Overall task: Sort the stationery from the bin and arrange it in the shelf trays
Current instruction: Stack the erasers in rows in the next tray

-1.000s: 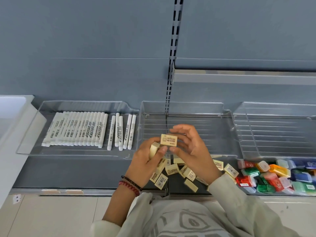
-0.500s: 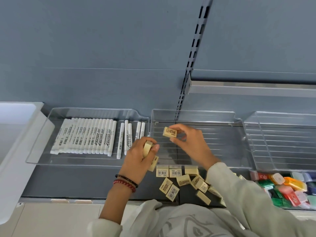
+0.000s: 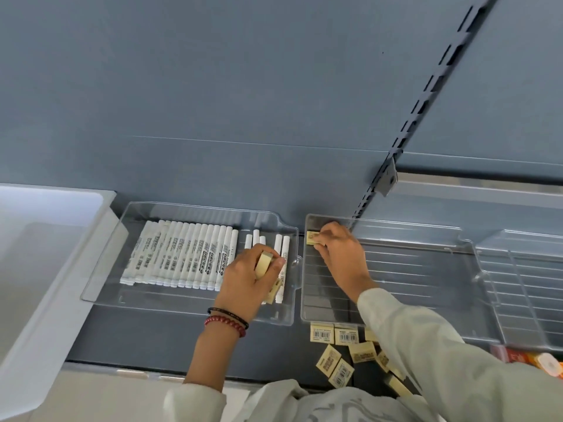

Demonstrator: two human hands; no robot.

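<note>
One cream eraser is pinched in your right hand at the back-left corner of the middle tray. I cannot tell whether it touches the tray floor or sits just above it. This looks like the very start of the eraser row, since the rest of that tray shows only bare ribs.

Your left hand hovers over the marker tray, fingers curled round a spare eraser, with another apparently tucked under the palm. Many more loose erasers lie on the shelf just in front of the middle tray.

Next, I judge, you should release the first one square against the corner walls. Then pass the next across from your left hand and butt it beside the first.
</note>
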